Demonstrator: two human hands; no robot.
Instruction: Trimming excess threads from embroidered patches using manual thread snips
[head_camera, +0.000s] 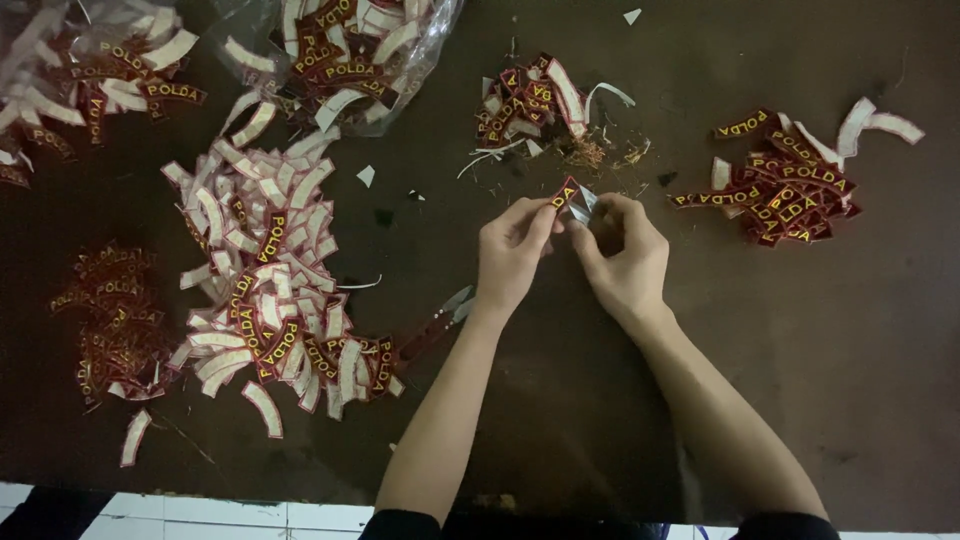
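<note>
Both forearms reach up over the dark table (880, 380). Left hand (512, 250) pinches a curved red patch (565, 193) in a closed grip. Right hand (625, 250) grips small scissors (583, 205) against it.

A big pile of patches (270, 290) lies on the dark table (560, 400), near a clear bag (345, 55).

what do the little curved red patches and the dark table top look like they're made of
The curved red patch with yellow lettering pinched between left hand and right hand looks like embroidered cloth: matte, stitched border, and overturned ones show white backing, perhaps paper or fabric. The dark brown table top seems to be matte, scuffed wood or laminate; hard to tell.
</note>
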